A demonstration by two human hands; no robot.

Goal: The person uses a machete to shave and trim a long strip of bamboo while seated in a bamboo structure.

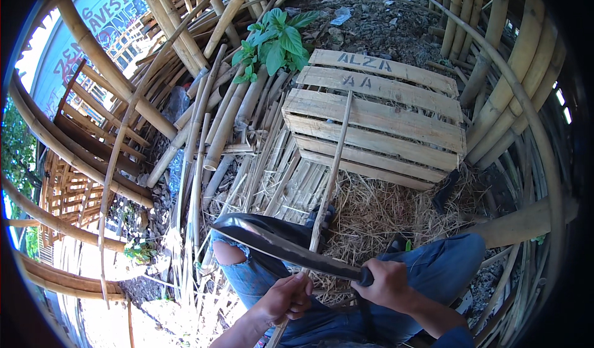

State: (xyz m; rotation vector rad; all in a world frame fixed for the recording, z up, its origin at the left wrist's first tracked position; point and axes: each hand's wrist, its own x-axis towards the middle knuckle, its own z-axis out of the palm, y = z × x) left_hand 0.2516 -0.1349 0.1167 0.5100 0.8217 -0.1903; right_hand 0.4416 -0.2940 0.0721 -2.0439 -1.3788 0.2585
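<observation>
My right hand (387,284) is closed round the dark handle of a machete (278,246). Its broad, curved blade points left across my lap, its tip over my left knee. My left hand (286,298) grips a long, narrow bamboo strip (331,184) just on the near side of the blade. From my lap the strip runs away from me, and its far end overlaps the wooden crate (377,110) in view; whether it touches the crate I cannot tell. The blade crosses the strip close above my left fingers, hiding a short part of it.
My bent legs in torn jeans (442,258) frame the work. Dry straw and shavings (377,215) lie between them and the crate. Bamboo poles (226,122) are piled to the left, beside a leafy green plant (278,42). Upright bamboo (516,69) stands at right.
</observation>
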